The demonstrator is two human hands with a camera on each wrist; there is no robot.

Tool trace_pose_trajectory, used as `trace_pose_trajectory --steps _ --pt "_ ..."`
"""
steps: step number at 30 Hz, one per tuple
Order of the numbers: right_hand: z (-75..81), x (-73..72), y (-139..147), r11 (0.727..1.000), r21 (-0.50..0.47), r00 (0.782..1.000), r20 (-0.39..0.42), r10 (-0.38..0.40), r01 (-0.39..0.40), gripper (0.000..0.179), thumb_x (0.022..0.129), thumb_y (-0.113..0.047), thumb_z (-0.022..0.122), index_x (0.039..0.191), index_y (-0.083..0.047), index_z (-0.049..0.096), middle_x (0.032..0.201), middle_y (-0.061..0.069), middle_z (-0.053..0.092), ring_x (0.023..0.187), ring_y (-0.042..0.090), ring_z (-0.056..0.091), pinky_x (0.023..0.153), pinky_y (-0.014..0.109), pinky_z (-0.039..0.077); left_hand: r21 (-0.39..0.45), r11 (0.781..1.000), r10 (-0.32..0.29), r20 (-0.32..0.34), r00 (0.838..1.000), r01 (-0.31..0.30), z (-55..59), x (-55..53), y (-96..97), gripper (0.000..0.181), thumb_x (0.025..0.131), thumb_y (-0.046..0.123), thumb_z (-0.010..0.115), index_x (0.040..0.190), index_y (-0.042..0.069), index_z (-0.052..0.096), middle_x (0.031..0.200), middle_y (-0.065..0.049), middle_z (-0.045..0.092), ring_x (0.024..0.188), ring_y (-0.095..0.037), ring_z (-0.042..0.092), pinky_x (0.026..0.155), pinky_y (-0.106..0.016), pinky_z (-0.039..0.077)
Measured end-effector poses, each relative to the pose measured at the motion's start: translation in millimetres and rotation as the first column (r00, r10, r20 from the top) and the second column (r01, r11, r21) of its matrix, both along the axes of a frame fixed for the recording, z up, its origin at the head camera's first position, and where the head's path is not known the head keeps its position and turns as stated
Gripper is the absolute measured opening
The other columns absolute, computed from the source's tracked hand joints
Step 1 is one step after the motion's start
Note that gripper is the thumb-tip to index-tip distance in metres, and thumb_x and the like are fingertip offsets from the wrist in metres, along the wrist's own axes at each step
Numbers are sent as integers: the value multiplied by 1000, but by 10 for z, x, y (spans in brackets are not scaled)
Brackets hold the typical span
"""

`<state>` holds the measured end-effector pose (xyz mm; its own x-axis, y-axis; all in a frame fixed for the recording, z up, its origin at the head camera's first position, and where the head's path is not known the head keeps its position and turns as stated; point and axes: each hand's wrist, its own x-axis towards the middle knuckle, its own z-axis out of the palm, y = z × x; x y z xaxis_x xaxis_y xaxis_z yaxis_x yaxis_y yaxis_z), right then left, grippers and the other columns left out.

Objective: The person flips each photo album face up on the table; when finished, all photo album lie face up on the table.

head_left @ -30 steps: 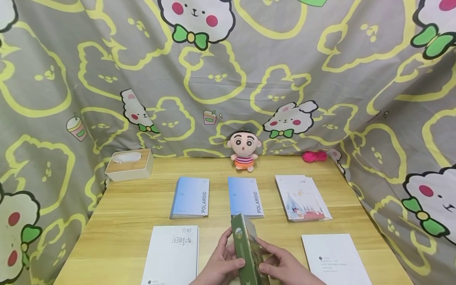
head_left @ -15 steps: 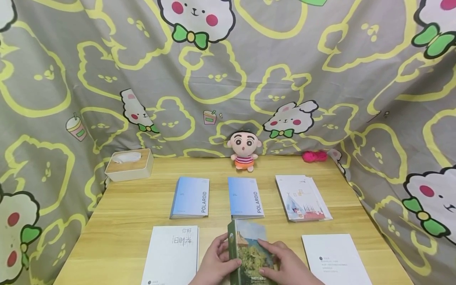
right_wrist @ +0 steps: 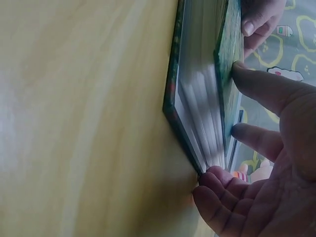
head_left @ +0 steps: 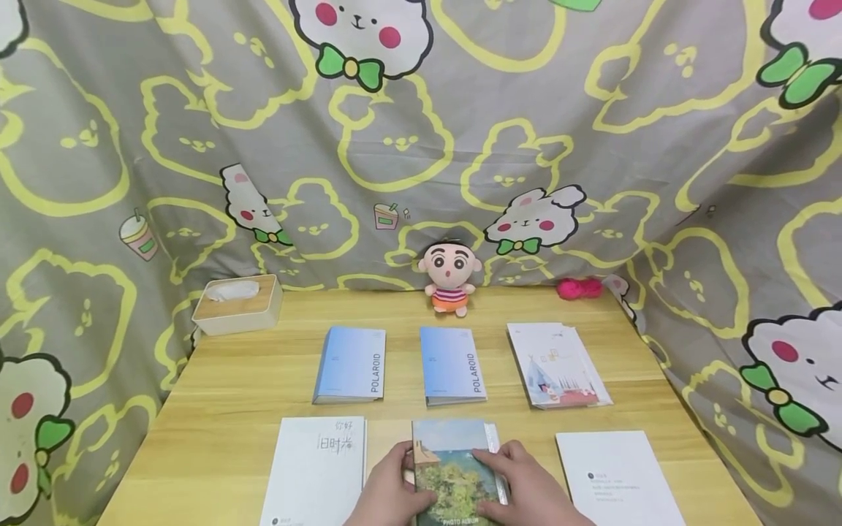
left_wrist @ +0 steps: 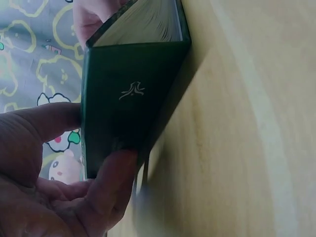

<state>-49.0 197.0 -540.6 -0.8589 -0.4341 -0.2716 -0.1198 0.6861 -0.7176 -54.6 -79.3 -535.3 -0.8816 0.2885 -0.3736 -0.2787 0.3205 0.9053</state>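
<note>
A photo album with a painted landscape cover lies face up between my hands at the front of the table. My left hand grips its spine side, thumb on the cover; the left wrist view shows the dark green spine with a small pale emblem. At the page side my right hand holds the album, thumb and a finger on the cover and the other fingers curled at the lower edge. White page edges fan slightly apart in the right wrist view.
Two blue POLAROID albums and a white illustrated album lie in a row behind. White albums flank the hands, one at left and one at right. A tissue box, plush doll and pink bundle line the back.
The photo album has turned from standing spine-up and tilted to lying with its painted cover facing up. Both hands have stayed on it; the other things have not moved.
</note>
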Motion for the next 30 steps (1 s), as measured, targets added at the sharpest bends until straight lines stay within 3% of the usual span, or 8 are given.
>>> trace_pose_trajectory --steps 8,12,15,19,21,24,26,30 --pt "15 20 -9 1000 17 1000 -17 8 -7 75 89 -55 82 151 -19 60 107 1 46 71 11 41 58 32 39 -19 1000 2 -30 1000 -3 29 20 -2 102 81 8 90 159 -12 28 105 -10 60 69 -22 57 54 -37 51" --pt "17 24 -17 1000 14 1000 -24 11 -11 74 88 -54 82 150 -19 61 106 0 46 71 11 42 59 31 39 -94 996 -15 -55 998 10 42 -14 -4 111 79 14 92 161 -13 22 123 -17 58 95 -32 61 77 -51 58" --pt "28 17 -2 1000 23 999 -51 9 -7 76 88 -55 82 150 -16 61 108 -1 49 73 8 44 61 31 41 -193 981 -10 -154 988 -20 108 -40 4 116 76 24 93 161 -13 23 144 -27 50 122 -45 57 99 -65 52" --pt "97 21 76 998 39 990 -140 -35 41 77 88 -52 83 149 -10 60 108 -3 55 78 5 47 63 29 45 -254 959 34 -336 941 -126 253 -88 90 105 78 31 93 158 -7 35 152 -30 44 135 -51 48 107 -69 46" --pt "152 28 136 995 39 975 -206 -82 92 74 88 -46 86 147 -8 61 108 -4 59 82 6 51 66 28 49 -221 959 69 -417 906 -175 326 -126 186 92 82 26 91 155 -3 42 152 -25 45 137 -47 47 110 -66 45" --pt "233 44 258 981 29 938 -301 -173 190 66 86 -33 89 143 -8 65 107 -4 64 89 11 60 73 29 56 -160 970 81 -500 862 -184 425 -174 402 75 86 20 87 149 3 50 152 -16 48 136 -38 51 112 -58 47" --pt "276 57 381 966 14 910 -339 -238 258 62 85 -24 91 140 -8 67 109 -1 67 93 16 65 77 32 59 -112 984 65 -491 869 -137 477 -182 584 69 88 19 85 148 7 52 149 -11 50 128 -32 56 107 -49 53" --pt "266 97 726 935 21 848 -429 -310 353 58 83 -17 92 135 -4 69 109 5 69 91 20 68 76 38 61 -22 1000 -10 -326 945 4 500 -145 990 71 87 24 87 148 10 53 143 -4 55 111 -24 63 88 -35 60"
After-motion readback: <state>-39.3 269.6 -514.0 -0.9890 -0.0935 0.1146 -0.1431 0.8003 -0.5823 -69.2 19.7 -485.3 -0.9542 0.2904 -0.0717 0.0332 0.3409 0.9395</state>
